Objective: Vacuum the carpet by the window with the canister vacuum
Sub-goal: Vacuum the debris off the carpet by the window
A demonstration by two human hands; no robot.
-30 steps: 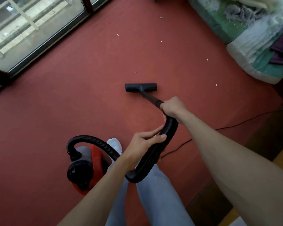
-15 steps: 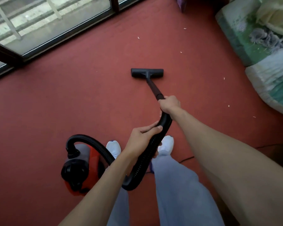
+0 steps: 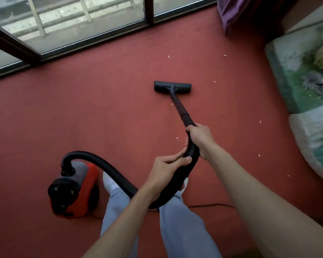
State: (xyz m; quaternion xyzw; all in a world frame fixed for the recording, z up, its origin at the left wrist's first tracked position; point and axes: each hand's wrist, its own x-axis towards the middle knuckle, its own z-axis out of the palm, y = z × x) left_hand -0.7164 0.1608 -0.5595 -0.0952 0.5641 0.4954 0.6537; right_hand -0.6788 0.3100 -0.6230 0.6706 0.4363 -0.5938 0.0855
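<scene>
Lying flat on the red carpet [image 3: 82, 118] near the window [image 3: 73, 25], the floor head [image 3: 172, 87] is steered by the right hand [image 3: 200, 136], wrapped round the top of the wand [image 3: 179, 107]. The left hand [image 3: 164, 170] grips the ribbed hose [image 3: 110, 168] just behind it, likely to keep slack off the legs [image 3: 175, 220]. The orange canister [image 3: 73, 192] sits beside them; pale scraps [image 3: 214, 81] dot the carpet ahead, with bedding [image 3: 306, 71] at right.
</scene>
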